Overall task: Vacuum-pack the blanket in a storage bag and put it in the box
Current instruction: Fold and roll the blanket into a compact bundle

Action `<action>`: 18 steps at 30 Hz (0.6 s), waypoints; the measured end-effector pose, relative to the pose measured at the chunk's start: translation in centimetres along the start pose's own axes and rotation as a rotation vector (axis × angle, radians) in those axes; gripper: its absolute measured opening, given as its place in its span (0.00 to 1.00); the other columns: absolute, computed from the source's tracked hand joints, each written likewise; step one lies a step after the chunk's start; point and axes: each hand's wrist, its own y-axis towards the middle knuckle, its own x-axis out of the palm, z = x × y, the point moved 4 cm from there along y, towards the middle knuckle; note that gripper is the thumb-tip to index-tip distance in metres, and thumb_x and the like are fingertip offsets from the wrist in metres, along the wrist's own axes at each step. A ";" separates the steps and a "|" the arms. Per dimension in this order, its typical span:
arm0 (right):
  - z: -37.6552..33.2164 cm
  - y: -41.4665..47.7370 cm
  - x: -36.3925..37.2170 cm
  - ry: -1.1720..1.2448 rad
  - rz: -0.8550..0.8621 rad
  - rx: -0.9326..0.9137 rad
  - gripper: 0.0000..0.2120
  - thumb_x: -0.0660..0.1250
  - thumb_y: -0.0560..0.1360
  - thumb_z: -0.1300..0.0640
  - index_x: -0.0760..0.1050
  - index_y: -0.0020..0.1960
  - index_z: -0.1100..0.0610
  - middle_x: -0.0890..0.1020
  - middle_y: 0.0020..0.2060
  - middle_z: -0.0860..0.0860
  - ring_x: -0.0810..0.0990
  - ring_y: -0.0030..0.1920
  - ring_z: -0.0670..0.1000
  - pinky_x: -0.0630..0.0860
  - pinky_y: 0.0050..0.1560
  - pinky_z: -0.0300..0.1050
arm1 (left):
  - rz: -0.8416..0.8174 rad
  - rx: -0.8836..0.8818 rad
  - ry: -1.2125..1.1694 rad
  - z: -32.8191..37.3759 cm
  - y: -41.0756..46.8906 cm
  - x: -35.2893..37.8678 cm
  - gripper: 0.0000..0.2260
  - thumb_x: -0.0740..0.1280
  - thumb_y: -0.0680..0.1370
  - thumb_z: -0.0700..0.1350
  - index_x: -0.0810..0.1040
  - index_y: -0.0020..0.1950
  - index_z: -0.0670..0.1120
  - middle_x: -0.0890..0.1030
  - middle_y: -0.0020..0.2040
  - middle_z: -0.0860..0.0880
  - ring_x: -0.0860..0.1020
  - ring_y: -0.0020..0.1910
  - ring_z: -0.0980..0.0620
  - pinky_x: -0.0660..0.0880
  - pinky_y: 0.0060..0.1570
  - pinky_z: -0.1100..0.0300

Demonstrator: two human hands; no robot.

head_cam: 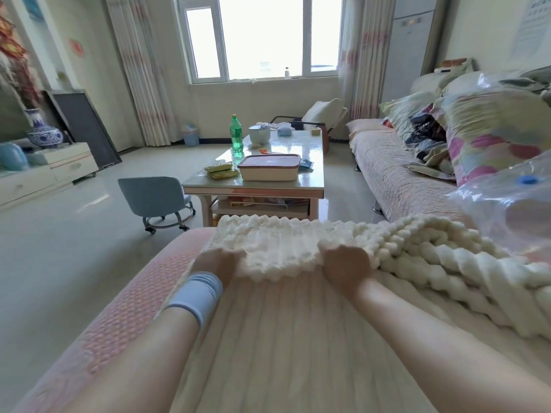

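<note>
Cream blanket [268, 254] fold sits gripped in your left hand [216, 260] and right hand [346, 263]; uneven pulling could skew it, bulking the bag [507, 198].

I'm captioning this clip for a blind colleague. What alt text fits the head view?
The left hand and right hand grip a folded edge of a cream blanket on a pink sofa. A clear storage bag with a blue valve lies to the right; beyond stands a coffee table holding a lidded box and green bottle.
</note>
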 end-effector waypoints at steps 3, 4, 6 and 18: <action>-2.7 -1.5 -1.7 0.063 0.148 -0.195 0.19 0.80 0.47 0.54 0.78 0.35 0.53 0.74 0.19 0.50 0.74 0.17 0.54 0.67 0.19 0.38 | -0.025 -0.075 -0.021 -4.1 -0.9 0.8 0.20 0.61 0.79 0.43 0.73 0.66 0.64 0.77 0.65 0.56 0.79 0.59 0.50 0.76 0.59 0.55; -3.8 -2.4 -1.5 0.057 0.105 -0.272 0.19 0.79 0.51 0.51 0.80 0.40 0.53 0.76 0.22 0.51 0.77 0.20 0.54 0.69 0.21 0.39 | -0.159 -0.068 -0.061 -5.0 -1.6 2.5 0.19 0.66 0.77 0.46 0.73 0.66 0.63 0.75 0.67 0.55 0.77 0.63 0.50 0.73 0.63 0.55; -5.1 -4.5 -0.3 0.039 -0.123 -0.337 0.18 0.72 0.64 0.52 0.78 0.54 0.53 0.84 0.41 0.52 0.85 0.41 0.57 0.75 0.37 0.44 | -0.394 0.002 -0.184 -5.2 -3.2 6.0 0.24 0.73 0.72 0.52 0.75 0.68 0.55 0.71 0.72 0.52 0.72 0.68 0.49 0.66 0.70 0.52; -4.2 -10.7 1.6 0.030 -0.722 -0.100 0.37 0.56 0.77 0.64 0.46 0.82 0.51 0.51 0.81 0.55 0.52 0.80 0.58 0.56 0.77 0.55 | -0.475 0.034 -0.235 -3.3 -10.5 6.1 0.28 0.57 0.82 0.42 0.51 0.79 0.56 0.48 0.80 0.48 0.48 0.79 0.45 0.50 0.76 0.50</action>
